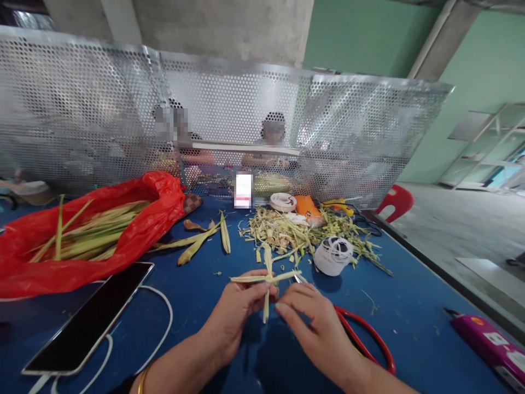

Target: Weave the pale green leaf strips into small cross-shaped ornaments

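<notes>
A cross made of pale folded corn husk strips stands above the table, its arms pointing up, down and to both sides. My left hand pinches it near the middle between thumb and fingers. Just right of it, my right hand has thumb and fingertips drawn together by the cross's lower arm; anything between them is too small to make out. Under that hand lie scissors with red handles, partly hidden by the hand and forearm.
A red plastic bag of husks and a tablet with a white cable lie left. Husk scraps, a white tub and a tape roll are ahead. A purple device lies right. Perforated metal panels stand behind.
</notes>
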Demonstrator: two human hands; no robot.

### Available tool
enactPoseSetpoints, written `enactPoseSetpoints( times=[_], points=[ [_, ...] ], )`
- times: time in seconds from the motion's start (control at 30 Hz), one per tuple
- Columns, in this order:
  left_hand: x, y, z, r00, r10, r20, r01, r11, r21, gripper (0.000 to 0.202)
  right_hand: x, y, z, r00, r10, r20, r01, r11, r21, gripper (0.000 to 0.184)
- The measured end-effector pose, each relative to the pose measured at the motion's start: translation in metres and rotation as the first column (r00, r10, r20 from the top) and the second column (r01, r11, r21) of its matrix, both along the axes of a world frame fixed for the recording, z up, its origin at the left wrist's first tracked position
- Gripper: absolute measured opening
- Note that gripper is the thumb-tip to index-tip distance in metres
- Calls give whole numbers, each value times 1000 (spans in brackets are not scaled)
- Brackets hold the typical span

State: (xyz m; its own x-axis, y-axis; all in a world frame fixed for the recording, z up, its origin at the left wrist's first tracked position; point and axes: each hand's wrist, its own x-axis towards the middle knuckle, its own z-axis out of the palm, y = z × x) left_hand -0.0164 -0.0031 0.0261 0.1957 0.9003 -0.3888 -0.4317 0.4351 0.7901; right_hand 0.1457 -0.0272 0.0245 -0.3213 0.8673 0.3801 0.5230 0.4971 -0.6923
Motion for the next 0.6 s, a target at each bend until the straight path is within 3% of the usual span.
enactPoseSetpoints(
  times=[0.1, 0.23, 0.4, 0.6],
  points=[
    [-4, 4, 5, 982, -7, 188, 21, 997, -71, 40, 10, 5, 4, 979, -164, -120, 177, 979, 106, 21],
    [-8, 2, 13, 923, -138, 360, 143, 990, 13, 41, 18, 9, 5, 920, -295, -259, 350, 914, 204, 11],
    [-8, -4, 13, 892, -208, 401, 212, 977, 36, 33, 17, 4, 14, 979, -176, -102, 202, 902, 382, 20],
    [-7, -6, 5, 850, -331, 410, 337, 940, 60, 27, 10, 4, 15, 994, -112, 14, 96, 904, 417, 12]
  ],
)
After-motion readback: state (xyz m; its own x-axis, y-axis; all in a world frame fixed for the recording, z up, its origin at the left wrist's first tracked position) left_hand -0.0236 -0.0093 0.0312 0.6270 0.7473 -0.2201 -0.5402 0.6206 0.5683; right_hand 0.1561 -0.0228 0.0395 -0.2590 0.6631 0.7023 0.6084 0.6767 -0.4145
